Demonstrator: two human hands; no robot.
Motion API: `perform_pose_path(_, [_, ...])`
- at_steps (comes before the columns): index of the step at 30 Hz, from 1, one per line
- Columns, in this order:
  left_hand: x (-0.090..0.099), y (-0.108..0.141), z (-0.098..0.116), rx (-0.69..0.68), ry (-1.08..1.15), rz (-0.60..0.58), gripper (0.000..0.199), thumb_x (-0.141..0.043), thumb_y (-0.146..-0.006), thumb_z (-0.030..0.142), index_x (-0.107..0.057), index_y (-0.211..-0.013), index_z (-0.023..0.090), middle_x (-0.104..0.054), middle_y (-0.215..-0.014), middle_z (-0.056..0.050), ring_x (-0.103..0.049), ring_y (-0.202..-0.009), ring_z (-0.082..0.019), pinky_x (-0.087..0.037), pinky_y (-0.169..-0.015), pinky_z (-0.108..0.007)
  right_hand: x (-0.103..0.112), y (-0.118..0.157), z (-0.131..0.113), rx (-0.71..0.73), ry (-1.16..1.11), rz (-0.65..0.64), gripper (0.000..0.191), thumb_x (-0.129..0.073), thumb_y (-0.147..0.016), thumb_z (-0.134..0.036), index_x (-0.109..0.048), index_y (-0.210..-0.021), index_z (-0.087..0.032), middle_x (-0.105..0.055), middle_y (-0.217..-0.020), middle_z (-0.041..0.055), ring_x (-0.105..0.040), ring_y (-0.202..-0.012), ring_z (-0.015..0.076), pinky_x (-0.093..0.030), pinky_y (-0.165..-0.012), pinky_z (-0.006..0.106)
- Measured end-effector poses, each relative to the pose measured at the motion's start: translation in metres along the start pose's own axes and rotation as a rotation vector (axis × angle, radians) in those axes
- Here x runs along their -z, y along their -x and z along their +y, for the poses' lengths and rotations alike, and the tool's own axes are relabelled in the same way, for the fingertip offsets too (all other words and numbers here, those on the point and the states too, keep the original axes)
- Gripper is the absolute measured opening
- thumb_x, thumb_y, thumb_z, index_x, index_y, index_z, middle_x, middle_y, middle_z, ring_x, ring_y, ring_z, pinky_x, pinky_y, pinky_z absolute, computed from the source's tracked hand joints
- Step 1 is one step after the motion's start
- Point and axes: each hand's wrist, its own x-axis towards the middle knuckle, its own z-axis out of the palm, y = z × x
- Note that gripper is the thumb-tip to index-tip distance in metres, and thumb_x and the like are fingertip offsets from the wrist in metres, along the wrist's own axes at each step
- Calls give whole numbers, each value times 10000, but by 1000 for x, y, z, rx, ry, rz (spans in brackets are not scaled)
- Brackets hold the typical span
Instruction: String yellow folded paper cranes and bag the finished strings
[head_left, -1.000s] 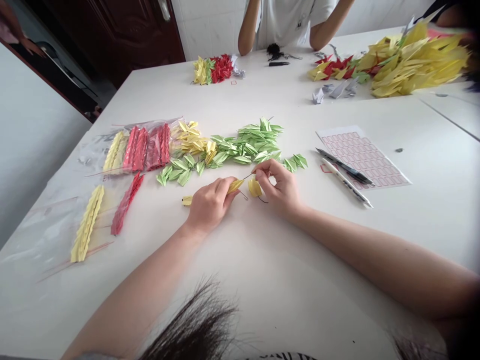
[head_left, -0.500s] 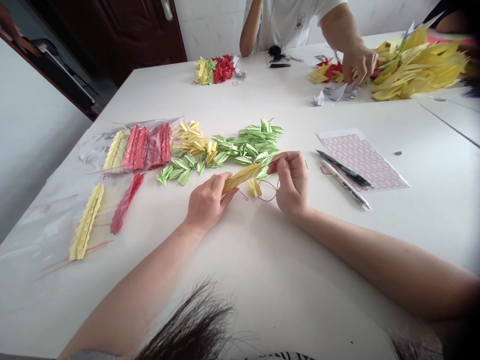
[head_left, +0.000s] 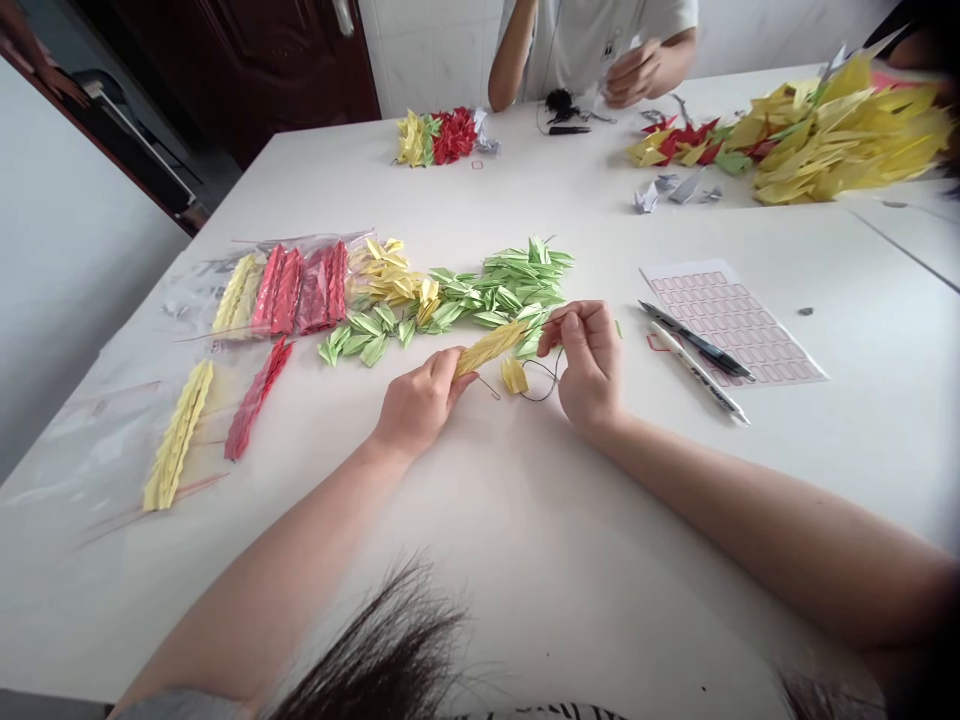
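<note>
My left hand (head_left: 418, 408) is closed round the lower end of a yellow strip of stacked folded paper pieces (head_left: 491, 348), which slants up to the right. At the strip's far end, the thumb and fingers of my right hand (head_left: 591, 365) pinch a thin string; its exact tip is hidden. A dark thread (head_left: 541, 400) loops below these fingers. One loose yellow paper piece (head_left: 514, 376) lies by the loop. A thin hooked wire end (head_left: 491, 389) pokes out near my left thumb. Just behind the hands spreads a pile of green folded paper pieces (head_left: 517, 280).
Left are a clear bag with red and yellow paper strips (head_left: 289, 290), a yellow strip (head_left: 178, 435) and a red strip (head_left: 257, 398). Right lie a label sheet (head_left: 750, 320), a black pen (head_left: 697, 342) and a white pen (head_left: 701, 372). A co-worker (head_left: 600, 50) sits opposite beside yellow paper pieces (head_left: 840, 140).
The co-worker's hand has drawn back from the paper pieces toward their chest, now with something pale in it. My hands keep nearly the same hold; the view has shifted slightly.
</note>
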Motion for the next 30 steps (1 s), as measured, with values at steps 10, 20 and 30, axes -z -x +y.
perform_pose_path(10, [2,2,-1,-67,143,69,376,-447,-1005,464,-617,-1207,197,-738,-1052,-73,-713,-827,-161,-465,-622,-221,4,3,2,-130,-43,-234,360,-555,-927,-584,-510,-1075,-259,-607,-857,-4,-613,-722,132,-531,-685,294])
perform_pose_path(20, [13,-9,-6,521,1411,-284,768,-428,-865,754,-586,-1252,110,-733,-949,-122,-690,-592,-173,-521,-528,-267,9,-24,-1,-91,-4,-85,323,-702,-851,-502,-522,-931,-246,-588,-746,-26,-553,-539,93,-500,-471,238])
perform_pose_path(30, [23,-15,-29,517,1641,-762,467,-632,-871,454,-643,-1217,140,-727,-937,-137,-525,-559,-97,-388,-516,-233,7,-13,-3,-190,-28,-297,372,-723,-813,-550,-616,-860,-197,-572,-734,-16,-549,-572,89,-524,-535,239])
